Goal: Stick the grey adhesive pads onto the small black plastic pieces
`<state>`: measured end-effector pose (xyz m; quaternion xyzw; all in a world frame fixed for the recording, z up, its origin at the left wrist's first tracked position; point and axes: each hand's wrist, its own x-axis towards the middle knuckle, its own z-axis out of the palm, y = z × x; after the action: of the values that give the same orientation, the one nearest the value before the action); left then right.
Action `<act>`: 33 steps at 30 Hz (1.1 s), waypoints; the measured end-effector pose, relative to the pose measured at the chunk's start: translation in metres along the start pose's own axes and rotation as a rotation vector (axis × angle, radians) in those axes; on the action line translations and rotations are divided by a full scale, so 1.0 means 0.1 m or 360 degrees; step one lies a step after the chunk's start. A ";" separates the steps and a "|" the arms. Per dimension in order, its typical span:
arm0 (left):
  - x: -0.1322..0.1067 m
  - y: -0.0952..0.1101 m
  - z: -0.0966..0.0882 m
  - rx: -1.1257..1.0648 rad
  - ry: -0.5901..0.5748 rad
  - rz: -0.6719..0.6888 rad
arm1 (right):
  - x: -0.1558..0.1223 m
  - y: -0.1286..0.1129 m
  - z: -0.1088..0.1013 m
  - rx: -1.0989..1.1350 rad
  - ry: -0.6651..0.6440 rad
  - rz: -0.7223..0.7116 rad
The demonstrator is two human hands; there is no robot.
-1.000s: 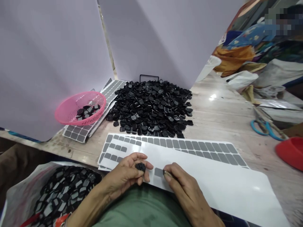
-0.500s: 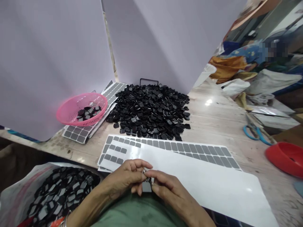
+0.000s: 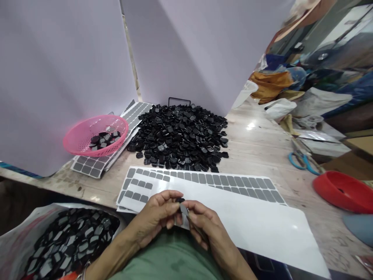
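My left hand (image 3: 154,217) and my right hand (image 3: 201,223) meet close to my body, over the near edge of a white sticker sheet (image 3: 247,221). Between their fingertips they pinch a small black piece (image 3: 181,201) with a grey sticker (image 3: 183,209) against it. Rows of grey stickers (image 3: 215,179) line the far edge of the sheet. Beyond it lies a big pile of black pieces (image 3: 180,136).
A pink basket (image 3: 94,134) with a few black pieces stands on stacked sticker sheets (image 3: 87,165) at the left. A bag of finished pieces (image 3: 67,241) sits at my lower left. Blue-handled scissors (image 3: 300,161) and a red bowl (image 3: 344,190) lie to the right.
My right hand left the sheet with a grey sticker and came to my left hand, which holds the black piece. Both hands now work the piece together.
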<state>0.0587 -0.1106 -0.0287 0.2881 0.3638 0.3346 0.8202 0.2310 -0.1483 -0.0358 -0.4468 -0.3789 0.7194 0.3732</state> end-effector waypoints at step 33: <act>-0.05 -0.06 0.01 0.0266 -0.0015 -0.0105 | -0.09 0.03 -0.01 -0.1851 0.0476 -0.1262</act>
<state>0.0589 -0.1182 -0.0303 0.3451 0.3959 0.2745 0.8055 0.2341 -0.1570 -0.0355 -0.4957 -0.7793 0.1425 0.3559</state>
